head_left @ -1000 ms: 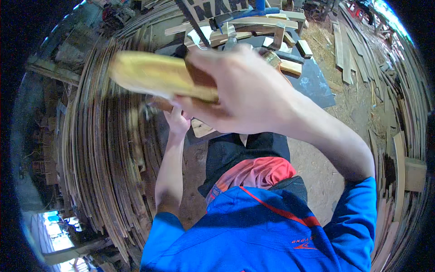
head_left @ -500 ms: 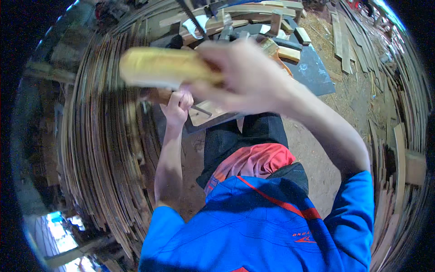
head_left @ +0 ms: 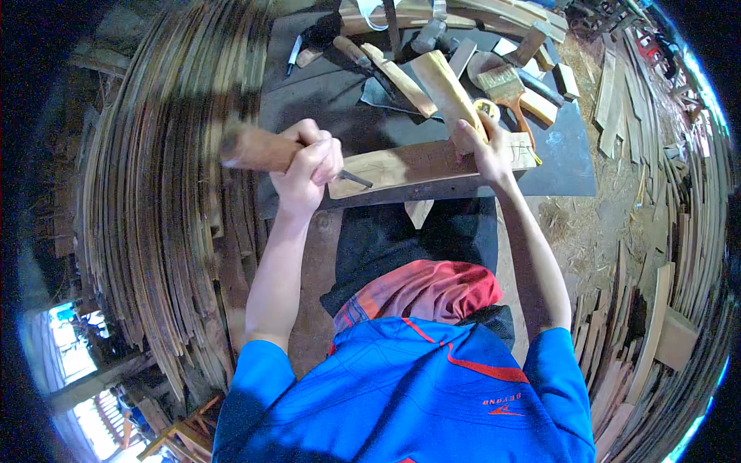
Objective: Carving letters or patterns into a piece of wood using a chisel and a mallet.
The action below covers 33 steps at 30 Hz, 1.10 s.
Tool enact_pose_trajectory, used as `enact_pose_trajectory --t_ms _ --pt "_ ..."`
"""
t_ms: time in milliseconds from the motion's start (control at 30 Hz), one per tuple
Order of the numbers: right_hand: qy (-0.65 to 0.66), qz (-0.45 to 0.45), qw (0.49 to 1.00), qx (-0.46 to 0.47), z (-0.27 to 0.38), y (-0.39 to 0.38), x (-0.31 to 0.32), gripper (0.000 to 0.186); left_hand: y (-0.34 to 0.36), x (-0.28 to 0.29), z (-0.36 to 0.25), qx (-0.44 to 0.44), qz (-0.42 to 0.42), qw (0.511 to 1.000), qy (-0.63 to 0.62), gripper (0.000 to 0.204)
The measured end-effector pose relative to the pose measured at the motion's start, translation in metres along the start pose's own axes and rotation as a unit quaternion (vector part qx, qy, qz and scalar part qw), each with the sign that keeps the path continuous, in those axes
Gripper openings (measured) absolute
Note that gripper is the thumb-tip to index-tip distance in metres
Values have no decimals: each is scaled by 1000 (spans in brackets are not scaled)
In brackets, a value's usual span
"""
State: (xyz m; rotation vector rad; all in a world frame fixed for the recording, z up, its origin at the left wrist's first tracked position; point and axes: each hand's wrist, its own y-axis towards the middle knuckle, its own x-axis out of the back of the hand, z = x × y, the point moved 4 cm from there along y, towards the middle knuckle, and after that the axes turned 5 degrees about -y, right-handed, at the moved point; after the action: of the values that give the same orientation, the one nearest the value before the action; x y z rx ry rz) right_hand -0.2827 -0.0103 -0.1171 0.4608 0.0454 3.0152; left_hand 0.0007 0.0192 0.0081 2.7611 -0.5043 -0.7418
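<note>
My left hand (head_left: 307, 166) is wrapped around a chisel (head_left: 258, 148) with a thick wooden handle. Its dark metal blade slants down to the near left end of a pale wooden board (head_left: 401, 164), which lies along the front edge of the dark worktable. My right hand (head_left: 494, 150) grips the near end of a thick wooden block (head_left: 448, 89), whose far end points up and to the left. The block is over the right part of the board; whether it touches the board I cannot tell. Pencil marks show near the board's right end.
On the worktable (head_left: 567, 174) lie a wide brush (head_left: 503, 83) with an orange handle, a tape measure (head_left: 486, 108), a wood strip (head_left: 397, 79), a hammer (head_left: 430, 32) and several wood offcuts. Long planks (head_left: 166, 193) are stacked on the left; more boards (head_left: 610, 96) lie on the floor at right.
My right hand has come down and to the right with the wooden block, which now points away from me. My left hand keeps the chisel at the board's left end.
</note>
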Motion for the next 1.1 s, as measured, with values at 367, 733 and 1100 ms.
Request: enact_pose_trajectory --t_ms 367,733,1100 --pt "36 7 999 -10 -4 -3 -2 46 -22 54 -17 -101 -83 986 -99 24" --pt "15 7 1000 18 4 -5 -4 37 24 26 -1 1 23 997 -67 29" --pt "15 40 999 -21 -11 -1 -3 45 6 35 -9 2 44 997 -67 26"
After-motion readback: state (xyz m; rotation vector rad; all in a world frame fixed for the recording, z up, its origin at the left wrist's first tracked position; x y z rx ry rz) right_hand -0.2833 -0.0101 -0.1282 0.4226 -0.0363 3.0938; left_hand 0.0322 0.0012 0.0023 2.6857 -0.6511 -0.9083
